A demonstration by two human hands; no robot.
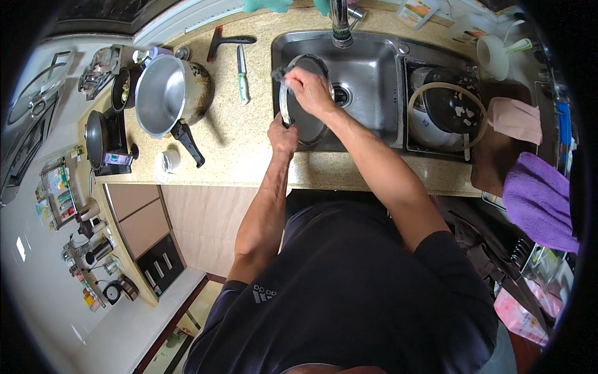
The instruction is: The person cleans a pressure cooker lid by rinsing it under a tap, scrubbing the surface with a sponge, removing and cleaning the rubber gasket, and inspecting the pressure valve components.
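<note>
My left hand (283, 135) grips the near edge of a round pressure-cooker lid (306, 124), which is held tilted at the left side of the steel sink (369, 61). In my right hand (308, 91) is a dark grey scouring pad (279, 74), pinched between the fingers at the lid's upper rim. A pale band with brownish stains shows along the lid's left edge. The faucet (341, 28) stands behind the sink, and the drain (342, 95) lies to the right of my right hand. Part of the lid is hidden by my right hand.
Left of the sink lie a knife with a green and white handle (242, 79) and a black squeegee (233, 41). A pressure-cooker pot (161, 96) stands beyond them. The right basin holds a black pan (451, 100) and a pale sealing ring (481, 105). A purple towel (537, 201) hangs at right.
</note>
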